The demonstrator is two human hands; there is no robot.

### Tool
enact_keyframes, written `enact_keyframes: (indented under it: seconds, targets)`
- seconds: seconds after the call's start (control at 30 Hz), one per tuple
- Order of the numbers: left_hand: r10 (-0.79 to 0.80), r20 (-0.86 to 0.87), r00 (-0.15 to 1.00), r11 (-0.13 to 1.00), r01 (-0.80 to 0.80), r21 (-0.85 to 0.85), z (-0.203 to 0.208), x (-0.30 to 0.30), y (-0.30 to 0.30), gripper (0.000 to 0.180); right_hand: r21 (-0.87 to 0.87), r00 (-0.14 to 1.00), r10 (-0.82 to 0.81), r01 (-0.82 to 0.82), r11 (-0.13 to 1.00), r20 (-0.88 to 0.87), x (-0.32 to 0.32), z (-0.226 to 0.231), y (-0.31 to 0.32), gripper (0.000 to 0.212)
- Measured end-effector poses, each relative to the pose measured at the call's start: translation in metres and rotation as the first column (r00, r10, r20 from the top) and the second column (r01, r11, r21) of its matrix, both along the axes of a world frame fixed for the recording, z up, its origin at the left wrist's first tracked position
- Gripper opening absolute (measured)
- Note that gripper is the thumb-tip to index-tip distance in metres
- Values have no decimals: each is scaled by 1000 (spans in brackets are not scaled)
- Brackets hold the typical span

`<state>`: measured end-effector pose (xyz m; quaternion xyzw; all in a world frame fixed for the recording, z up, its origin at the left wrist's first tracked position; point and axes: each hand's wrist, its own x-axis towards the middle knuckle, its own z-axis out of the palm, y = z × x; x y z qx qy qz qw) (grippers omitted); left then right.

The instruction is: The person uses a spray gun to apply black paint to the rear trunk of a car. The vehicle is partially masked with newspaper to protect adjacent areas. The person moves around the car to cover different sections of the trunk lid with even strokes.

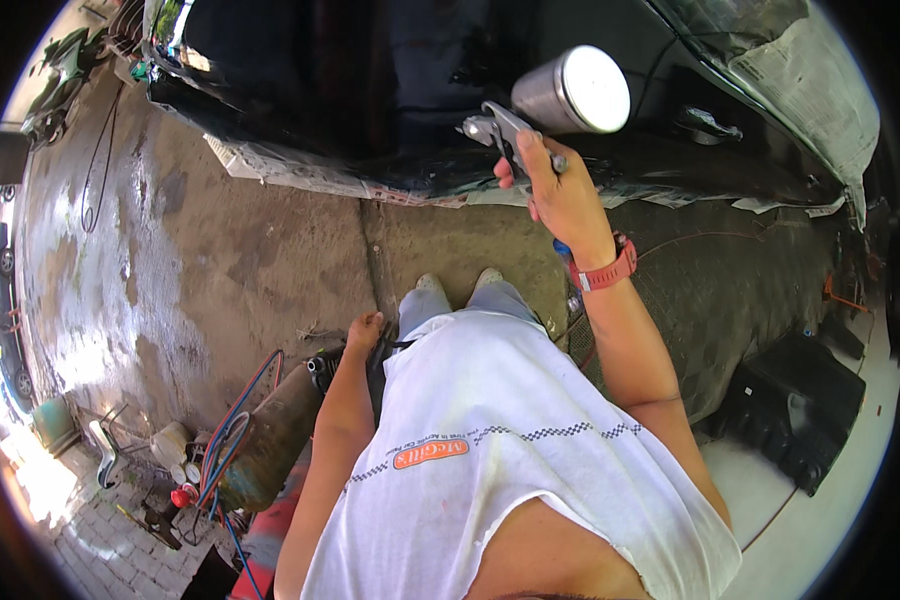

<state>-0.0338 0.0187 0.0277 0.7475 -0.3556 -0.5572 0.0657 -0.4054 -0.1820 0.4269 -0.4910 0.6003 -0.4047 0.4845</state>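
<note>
My right hand [568,200], with a red watch on its wrist, is wrapped round the grip of a metal spray gun [502,125]. A silver paint cup with a white round end [595,90] is attached to the gun. The gun is held in front of a glossy black car panel [370,110]; I cannot tell whether any spray is coming out. To the left of my body, my left hand [366,328] hangs low with its fingers curled closed, and nothing shows in it.
Newspaper masking [310,182] runs along the panel's lower edge, with more masking sheet [815,100] at upper right. A door handle [708,126] shows on the panel. A rusty cylinder [270,430] with hoses [220,450] stands lower left. A black plastic part [795,405] lies at right.
</note>
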Motion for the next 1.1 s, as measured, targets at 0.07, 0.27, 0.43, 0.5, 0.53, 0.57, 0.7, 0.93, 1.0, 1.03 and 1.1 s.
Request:
enact_keyframes:
  seconds: [0.07, 0.27, 0.43, 0.5, 0.53, 0.57, 0.7, 0.93, 1.0, 1.03, 1.1]
  targets:
    - [-36, 29, 999, 997, 38, -74, 11, -7, 1, 47, 25, 999, -27, 28, 999, -30, -16, -13, 13, 51]
    - [-20, 82, 996, 1000, 19, 15, 35, -46, 10, 49, 50, 991, -129, 129, 990, -20, -66, -42, 43, 50]
    - [3, 126, 992, 1000, -6, 26, 65, -86, 11, 48, 20, 999, -25, 24, 1000, 47, -102, -46, 60, 51]
    - [-14, 170, 985, 1000, 10, 23, 78, -97, 14, 47, -44, 996, 43, -40, 998, 79, -113, -54, 59, 53]
    - [-18, 186, 982, 1000, 16, 12, 78, -100, 18, 47, -95, 991, 74, -63, 993, 115, -115, -61, 57, 52]
    - [-24, 201, 979, 1000, 24, 4, 80, -104, 24, 47, -100, 984, 94, -79, 992, 154, -115, -64, 58, 52]
    - [-18, 238, 971, 999, 29, -42, 85, -113, 45, 44, -39, 944, 157, -153, 988, 291, -109, -65, 56, 50]
    - [-2, 261, 965, 1000, 7, -17, 85, -108, 84, 45, -87, 903, 296, -284, 955, 312, -97, -77, 50, 49]
    - [16, 262, 965, 1000, -12, -18, 86, -105, 87, 46, -40, 899, 328, -331, 943, 289, -97, -67, 46, 48]
    - [26, 262, 965, 1000, -22, -18, 86, -104, 88, 46, -46, 903, 330, -331, 943, 276, -97, -67, 43, 48]
    - [62, 259, 964, 998, -52, -44, 97, -109, 82, 45, -70, 910, 329, -322, 944, 250, -93, -69, 38, 48]
